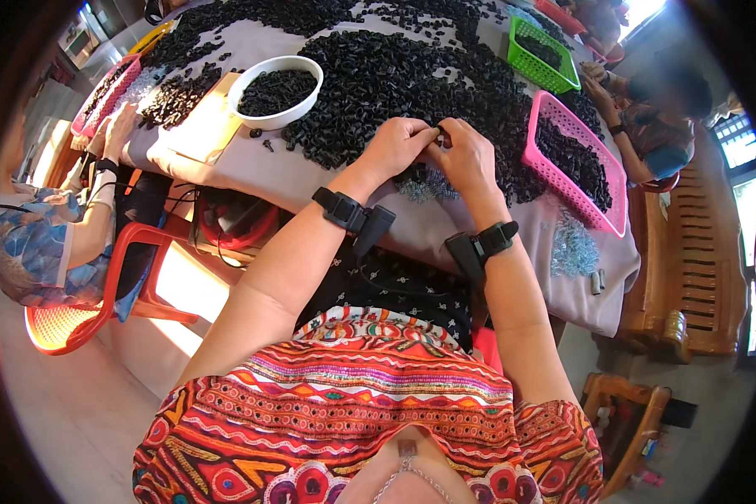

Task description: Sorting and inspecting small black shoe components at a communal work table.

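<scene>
My left hand and my right hand meet over the near edge of a large pile of small black plastic pieces. The fingertips of both are pinched close together, almost touching. Whatever they hold is too small and too hidden to name. Just below the hands, a little heap of thin silvery-blue pieces lies on the cloth. To the left stands a white bowl with more black pieces in it. A pink basket, also holding black pieces, is at my right.
A green basket stands at the far right, a second pink basket at the far left. Another silvery heap lies near the cloth's right edge. Co-workers sit on both sides, the left one on a red plastic chair.
</scene>
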Demonstrator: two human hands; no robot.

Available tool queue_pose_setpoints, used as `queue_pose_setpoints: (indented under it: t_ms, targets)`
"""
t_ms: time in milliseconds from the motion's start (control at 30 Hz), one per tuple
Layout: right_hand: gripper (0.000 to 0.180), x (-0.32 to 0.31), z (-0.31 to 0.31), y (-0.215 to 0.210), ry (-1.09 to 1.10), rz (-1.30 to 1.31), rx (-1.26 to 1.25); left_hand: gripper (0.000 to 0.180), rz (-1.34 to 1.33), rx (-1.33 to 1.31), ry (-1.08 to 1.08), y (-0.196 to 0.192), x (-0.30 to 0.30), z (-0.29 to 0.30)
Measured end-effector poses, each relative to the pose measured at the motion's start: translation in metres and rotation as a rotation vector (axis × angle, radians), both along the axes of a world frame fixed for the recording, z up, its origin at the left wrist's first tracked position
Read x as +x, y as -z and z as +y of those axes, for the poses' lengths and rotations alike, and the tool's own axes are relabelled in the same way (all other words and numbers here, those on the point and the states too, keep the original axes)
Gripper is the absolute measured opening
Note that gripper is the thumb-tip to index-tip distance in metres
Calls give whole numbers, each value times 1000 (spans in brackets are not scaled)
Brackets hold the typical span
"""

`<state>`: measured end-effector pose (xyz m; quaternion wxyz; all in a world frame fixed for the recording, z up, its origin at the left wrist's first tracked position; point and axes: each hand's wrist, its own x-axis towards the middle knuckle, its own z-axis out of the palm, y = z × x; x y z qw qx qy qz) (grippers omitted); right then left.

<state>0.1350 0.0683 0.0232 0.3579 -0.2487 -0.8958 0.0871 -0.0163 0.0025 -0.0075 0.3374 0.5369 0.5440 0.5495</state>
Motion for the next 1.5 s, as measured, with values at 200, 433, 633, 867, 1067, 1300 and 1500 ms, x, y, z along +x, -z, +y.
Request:
queue_pose_setpoints:
  t_ms: [200,433,633,867,1067,1300,1500]
  targets:
    - [27,5,2,1,3,-42,49,27,-33,-63,27,0,0,2]
    - [28,4,3,2,-36,15,85,29,-82,-56,28,3,-3,4]
    - [30,23,15,-13,160,510,-285,31,-190,-44,-114,-13,0,-3]
    - [26,60,53,-17,-30,1315,-1010,29,499,44,-64,-3,7,-5]
    - [39,52,52,-19,19,1463,-947,24,666,81,-66,-4,6,-4]
    - [25,54,45,-17,1,1013,-805,16,461,60,-127,-2,4,-3]
    - [15,42,32,-6,104,292,-576,20,349,206,-356,7,-6,-2]
